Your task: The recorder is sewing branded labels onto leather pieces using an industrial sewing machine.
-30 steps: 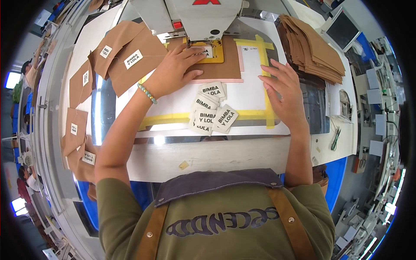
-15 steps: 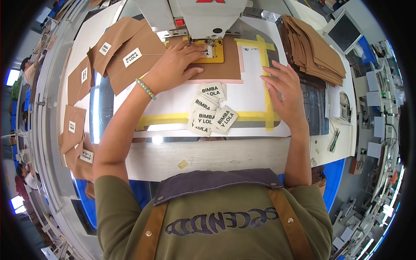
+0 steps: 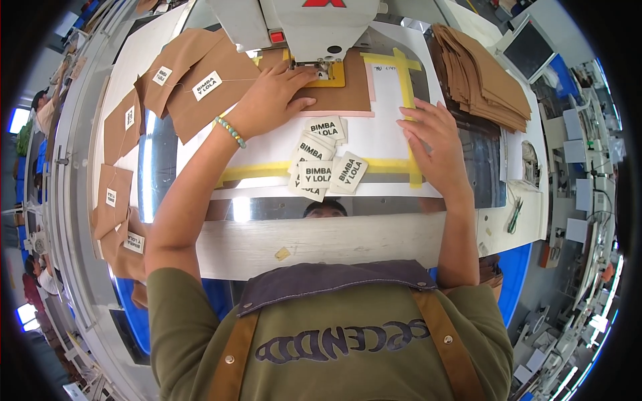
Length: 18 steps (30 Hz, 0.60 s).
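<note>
My left hand [image 3: 271,100] lies open, fingers stretched, over a brown panel [image 3: 358,90] beneath the sewing machine head [image 3: 317,30]. Its fingertips reach the yellow frame [image 3: 338,75] around the needle area, where a white label is partly hidden. Open and with fingers apart, my right hand [image 3: 435,144] rests by the yellow tape [image 3: 412,157] at the right side of a white sheet [image 3: 261,152]. Between my hands, nearer to me, several loose white labels with dark print [image 3: 317,172] overlap in a pile on the sheet.
Brown panels bearing labels [image 3: 180,100], joined by thread, trail down the left side. A stack of brown panels [image 3: 481,80] stands at the back right, beside a monitor [image 3: 528,50]. Green-handled snips [image 3: 515,216] lie on the right table edge.
The white sheet, brown panel, yellow frame and loose labels have shifted slightly away from me under the machine head. Both hands stay in nearly the same places.
</note>
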Available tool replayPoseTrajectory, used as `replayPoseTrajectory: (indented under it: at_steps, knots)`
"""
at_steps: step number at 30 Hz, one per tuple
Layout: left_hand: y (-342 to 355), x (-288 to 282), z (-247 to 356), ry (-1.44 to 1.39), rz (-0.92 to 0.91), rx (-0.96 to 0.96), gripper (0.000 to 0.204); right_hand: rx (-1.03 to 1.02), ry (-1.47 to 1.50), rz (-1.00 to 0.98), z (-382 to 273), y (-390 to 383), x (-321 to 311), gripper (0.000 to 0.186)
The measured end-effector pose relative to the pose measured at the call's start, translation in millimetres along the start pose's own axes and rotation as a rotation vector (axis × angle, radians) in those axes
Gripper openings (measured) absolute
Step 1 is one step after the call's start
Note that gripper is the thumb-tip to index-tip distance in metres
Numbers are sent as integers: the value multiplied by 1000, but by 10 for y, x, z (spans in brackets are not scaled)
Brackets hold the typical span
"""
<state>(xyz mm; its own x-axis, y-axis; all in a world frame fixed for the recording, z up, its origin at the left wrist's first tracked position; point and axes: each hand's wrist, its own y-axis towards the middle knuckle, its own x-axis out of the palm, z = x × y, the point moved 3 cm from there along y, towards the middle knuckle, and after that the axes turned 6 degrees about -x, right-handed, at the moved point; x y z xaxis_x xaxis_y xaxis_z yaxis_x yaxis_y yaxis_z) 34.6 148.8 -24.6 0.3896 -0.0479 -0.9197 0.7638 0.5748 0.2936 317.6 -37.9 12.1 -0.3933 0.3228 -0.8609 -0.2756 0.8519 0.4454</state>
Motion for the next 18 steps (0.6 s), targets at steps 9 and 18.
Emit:
replayPoseTrajectory:
  at_steps: [9,18]
  knots:
    - [-106,-100,-221,-63,-19,-111,58,-67,25,-7,-43,50,1,17]
    - [-280,-268,-640,-190,-103,-192,72,-138,-84,-214,-2,597,196,27]
